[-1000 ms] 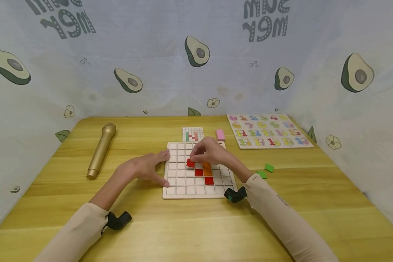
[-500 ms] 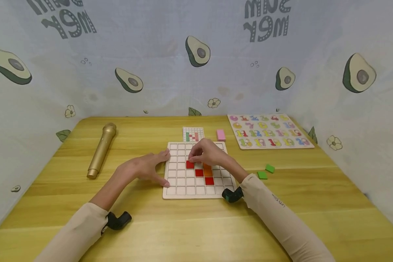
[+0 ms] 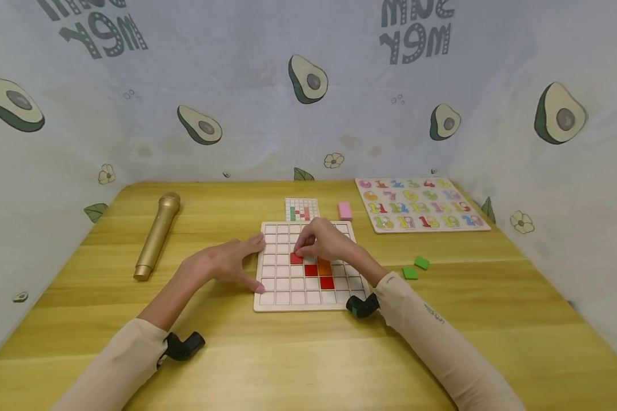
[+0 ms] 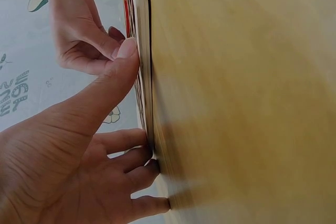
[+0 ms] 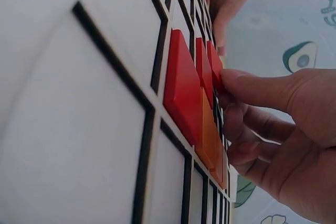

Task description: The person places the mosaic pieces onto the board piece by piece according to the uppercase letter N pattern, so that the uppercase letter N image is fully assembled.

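Right hand: thumb and fingertips pinched together on the far red tile, which lies in a cell of the gridded board; whether it sits fully flat cannot be told. Left hand: thumb and fingers spread apart, touching the board's left edge, gripping nothing.

On the board: a middle red tile and a near red tile, stepping diagonally toward the person's right; orange tiles, right of the middle red tile and partly behind the right hand.

Risks, as judged: a sideways drag by the thumb could tip the far red tile onto a cell ridge; fingers brushing the orange tiles on lifting could unseat them; slack left-hand pressure could let the board slide on the table.

Beyond: pattern card just behind the board; pink block beside it; two green tiles to the right; number board at far right; gold microphone at left.
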A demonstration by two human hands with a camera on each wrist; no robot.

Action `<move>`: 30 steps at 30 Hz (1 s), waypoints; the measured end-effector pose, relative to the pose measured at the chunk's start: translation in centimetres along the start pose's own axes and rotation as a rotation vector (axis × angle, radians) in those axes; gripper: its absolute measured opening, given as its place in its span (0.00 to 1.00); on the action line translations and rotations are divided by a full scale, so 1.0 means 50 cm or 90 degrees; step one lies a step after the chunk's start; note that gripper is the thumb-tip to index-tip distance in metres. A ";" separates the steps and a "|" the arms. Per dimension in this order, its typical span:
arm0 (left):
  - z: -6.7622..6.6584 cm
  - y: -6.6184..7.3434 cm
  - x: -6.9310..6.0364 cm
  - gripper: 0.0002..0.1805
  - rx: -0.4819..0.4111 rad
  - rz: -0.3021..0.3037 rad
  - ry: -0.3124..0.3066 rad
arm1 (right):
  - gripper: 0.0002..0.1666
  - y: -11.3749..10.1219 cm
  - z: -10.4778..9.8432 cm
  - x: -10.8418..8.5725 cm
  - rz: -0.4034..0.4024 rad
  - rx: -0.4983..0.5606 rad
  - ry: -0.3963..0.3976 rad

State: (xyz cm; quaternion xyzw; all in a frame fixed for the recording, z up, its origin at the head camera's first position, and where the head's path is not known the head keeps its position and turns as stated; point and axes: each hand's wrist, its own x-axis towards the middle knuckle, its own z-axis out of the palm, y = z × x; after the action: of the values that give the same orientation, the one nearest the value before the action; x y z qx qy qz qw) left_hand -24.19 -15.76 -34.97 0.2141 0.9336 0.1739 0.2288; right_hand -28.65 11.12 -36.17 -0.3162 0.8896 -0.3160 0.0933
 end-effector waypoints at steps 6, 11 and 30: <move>0.000 -0.002 0.000 0.64 -0.006 0.001 0.006 | 0.03 -0.004 -0.002 0.001 0.012 -0.007 0.001; 0.002 -0.002 0.004 0.64 -0.003 -0.006 0.001 | 0.02 -0.001 0.000 -0.001 0.028 0.013 0.003; 0.000 -0.003 0.005 0.64 0.002 -0.009 0.004 | 0.02 0.007 -0.018 -0.016 -0.038 -0.045 0.012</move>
State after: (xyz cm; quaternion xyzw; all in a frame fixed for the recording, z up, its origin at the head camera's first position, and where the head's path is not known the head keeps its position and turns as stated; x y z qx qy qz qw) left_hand -24.43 -15.76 -35.14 0.2075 0.9360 0.1718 0.2266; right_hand -28.51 12.27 -35.71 -0.3429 0.8912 -0.2900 0.0638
